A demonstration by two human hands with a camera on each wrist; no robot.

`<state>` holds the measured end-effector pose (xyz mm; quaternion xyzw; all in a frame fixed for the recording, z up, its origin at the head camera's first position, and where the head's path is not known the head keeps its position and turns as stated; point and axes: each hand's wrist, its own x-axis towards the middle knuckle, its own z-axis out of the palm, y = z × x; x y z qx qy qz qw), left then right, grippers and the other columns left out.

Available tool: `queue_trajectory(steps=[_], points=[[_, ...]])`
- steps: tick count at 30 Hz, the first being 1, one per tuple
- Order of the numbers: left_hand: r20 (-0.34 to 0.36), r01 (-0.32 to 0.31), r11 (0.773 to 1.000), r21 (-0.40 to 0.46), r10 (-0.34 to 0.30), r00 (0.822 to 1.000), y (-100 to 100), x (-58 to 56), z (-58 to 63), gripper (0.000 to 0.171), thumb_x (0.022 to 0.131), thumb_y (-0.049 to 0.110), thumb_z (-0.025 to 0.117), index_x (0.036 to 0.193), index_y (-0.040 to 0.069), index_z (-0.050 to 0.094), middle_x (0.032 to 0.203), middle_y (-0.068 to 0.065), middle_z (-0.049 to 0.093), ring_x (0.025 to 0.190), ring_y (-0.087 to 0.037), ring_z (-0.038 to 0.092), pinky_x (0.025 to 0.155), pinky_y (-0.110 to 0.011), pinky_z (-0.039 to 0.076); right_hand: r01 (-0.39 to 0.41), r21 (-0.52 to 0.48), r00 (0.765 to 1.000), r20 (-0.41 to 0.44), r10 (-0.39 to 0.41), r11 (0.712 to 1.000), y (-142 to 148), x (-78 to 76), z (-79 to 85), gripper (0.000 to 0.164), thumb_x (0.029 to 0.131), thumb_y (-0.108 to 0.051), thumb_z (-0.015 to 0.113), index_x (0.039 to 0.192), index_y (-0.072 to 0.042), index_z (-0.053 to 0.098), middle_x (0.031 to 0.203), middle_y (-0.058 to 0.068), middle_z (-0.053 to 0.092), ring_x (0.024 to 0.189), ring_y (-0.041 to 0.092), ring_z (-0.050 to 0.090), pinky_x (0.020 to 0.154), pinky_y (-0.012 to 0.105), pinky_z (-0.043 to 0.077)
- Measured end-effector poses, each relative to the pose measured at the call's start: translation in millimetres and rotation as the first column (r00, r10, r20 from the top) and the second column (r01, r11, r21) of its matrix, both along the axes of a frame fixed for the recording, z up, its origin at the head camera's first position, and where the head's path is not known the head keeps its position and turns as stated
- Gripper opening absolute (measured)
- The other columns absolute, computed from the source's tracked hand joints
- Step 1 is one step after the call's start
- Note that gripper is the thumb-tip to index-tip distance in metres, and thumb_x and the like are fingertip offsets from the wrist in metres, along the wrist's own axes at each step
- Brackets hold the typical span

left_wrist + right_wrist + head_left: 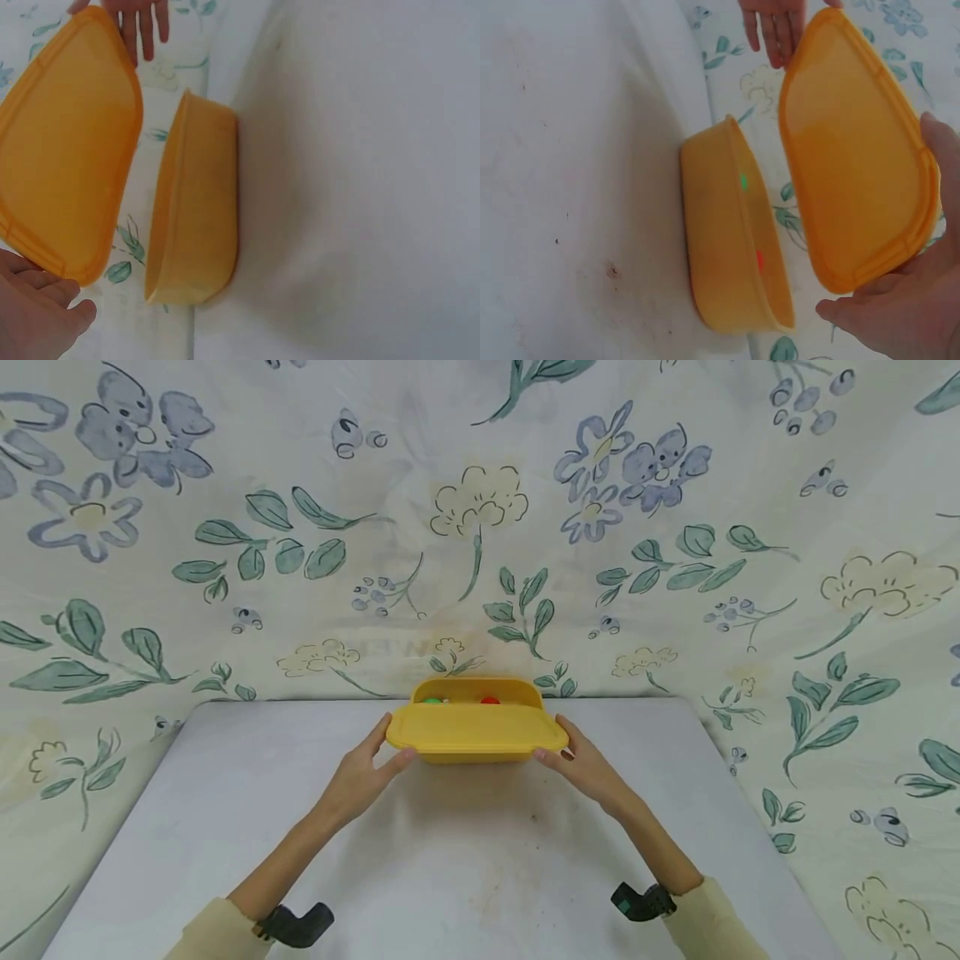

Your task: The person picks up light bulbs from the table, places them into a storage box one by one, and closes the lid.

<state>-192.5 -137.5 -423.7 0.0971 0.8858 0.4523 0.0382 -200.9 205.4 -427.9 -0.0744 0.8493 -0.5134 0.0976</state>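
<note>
Both hands hold a yellow plastic lid [477, 731] by its two ends, above a yellow container [480, 689]. My left hand [363, 779] grips the lid's left end, and my right hand [594, 770] grips its right end. Seen from the wrists, the lid [67, 142] is tilted and apart from the container [716, 232], which stands on the table. Inside the container show a small green thing [432, 700] and a small red thing [490, 700]. Their kinds cannot be told, since the lid and the walls hide most of the inside.
The container stands near the far edge of a white table [480, 860], which has a few small dark specks. Behind the table hangs a cloth [405, 635] printed with flowers and leaves. Each wrist wears a black device [300, 927].
</note>
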Motion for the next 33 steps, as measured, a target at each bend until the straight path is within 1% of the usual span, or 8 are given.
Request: queue_trajectory(steps=[3, 6, 10, 15, 19, 24, 28, 33], points=[[0.01, 0.011, 1.0, -0.012, -0.011, 1.0, 0, -3.6, -3.5, 0.089, 0.098, 0.05, 0.056, 0.159, 0.0, 0.014, 0.161, -0.023, 0.018, 0.143, -0.048, 0.024, 0.111, -0.063, 0.026, -0.023, -0.037, 1.0, 0.012, 0.024, 0.999, 5, -4.4, -1.2, 0.098, 0.092, -0.041, 0.069, 0.158, 0.002, 0.011, 0.164, 0.02, 0.015, 0.149, 0.035, 0.019, 0.115, 0.051, 0.024], [0.015, 0.005, 1.0, -0.017, -0.004, 1.0, 1, -7.5, -7.7, 0.092, 0.095, 0.051, 0.06, 0.159, 0.002, 0.015, 0.162, -0.021, 0.019, 0.144, -0.047, 0.024, 0.112, -0.062, 0.025, -0.035, -0.075, 0.999, 0.037, 0.038, 0.997, 8, -8.5, -2.6, 0.102, 0.089, -0.038, 0.073, 0.159, 0.0, 0.009, 0.164, 0.018, 0.013, 0.149, 0.033, 0.017, 0.116, 0.051, 0.023], [-0.001, 0.004, 1.0, -0.026, -0.004, 1.0, 0, -13.9, -13.4, 0.096, 0.092, 0.052, 0.065, 0.159, 0.003, 0.017, 0.162, -0.02, 0.02, 0.145, -0.045, 0.023, 0.111, -0.062, 0.026, -0.052, -0.108, 0.997, 0.052, 0.058, 0.993, 11, -14.0, -5.7, 0.103, 0.088, -0.031, 0.076, 0.159, -0.002, 0.008, 0.165, 0.016, 0.011, 0.15, 0.032, 0.016, 0.117, 0.05, 0.022], [-0.021, 0.021, 0.999, -0.034, -0.021, 1.0, -3, -23.0, -21.3, 0.101, 0.087, 0.051, 0.072, 0.159, 0.004, 0.02, 0.161, -0.019, 0.023, 0.145, -0.044, 0.024, 0.111, -0.062, 0.026, -0.084, -0.112, 0.995, 0.04, 0.089, 0.99, 14, -23.0, -14.7, 0.104, 0.087, -0.026, 0.078, 0.16, -0.003, 0.007, 0.166, 0.014, 0.009, 0.151, 0.031, 0.011, 0.118, 0.052, 0.018], [-0.027, 0.034, 0.999, -0.041, -0.035, 0.999, -4, -31.1, -28.8, 0.104, 0.084, 0.048, 0.077, 0.159, 0.005, 0.021, 0.161, -0.019, 0.025, 0.145, -0.043, 0.024, 0.112, -0.06, 0.026, -0.1, -0.098, 0.994, 0.022, 0.103, 0.99, 15, -33.8, -24.9, 0.108, 0.084, -0.026, 0.08, 0.16, -0.006, 0.007, 0.166, 0.012, 0.009, 0.151, 0.031, 0.008, 0.118, 0.053, 0.017], [-0.013, 0.036, 0.998, -0.045, -0.037, 0.999, -3, -41.4, -35.8, 0.109, 0.08, 0.045, 0.083, 0.159, 0.005, 0.02, 0.161, -0.019, 0.024, 0.145, -0.043, 0.023, 0.113, -0.06, 0.025, -0.103, -0.058, 0.994, 0.028, 0.105, 0.993, 16, -45.7, -33.5, 0.113, 0.082, -0.03, 0.082, 0.161, -0.008, 0.005, 0.167, 0.011, 0.007, 0.151, 0.03, 0.008, 0.118, 0.053, 0.017], [0.002, 0.046, 0.998, -0.053, -0.046, 0.999, -3, -52.8, -42.3, 0.113, 0.078, 0.046, 0.084, 0.16, 0.006, 0.017, 0.162, -0.019, 0.021, 0.146, -0.043, 0.021, 0.113, -0.06, 0.024, -0.113, -0.011, 0.993, 0.026, 0.113, 0.994, 15, -55.1, -39.3, 0.112, 0.082, -0.032, 0.081, 0.161, -0.008, 0.005, 0.167, 0.012, 0.006, 0.151, 0.031, 0.008, 0.117, 0.057, 0.018], [0.036, 0.051, 0.998, -0.034, -0.05, 0.998, -3, -68.1, -51.5, 0.116, 0.077, 0.046, 0.085, 0.161, 0.009, 0.014, 0.164, -0.017, 0.017, 0.147, -0.042, 0.017, 0.114, -0.061, 0.02, -0.104, 0.033, 0.994, 0.036, 0.103, 0.994, 13, -68.7, -47.8, 0.112, 0.082, -0.034, 0.081, 0.161, -0.009, 0.005, 0.167, 0.012, 0.007, 0.151, 0.033, 0.009, 0.115, 0.061, 0.018]])
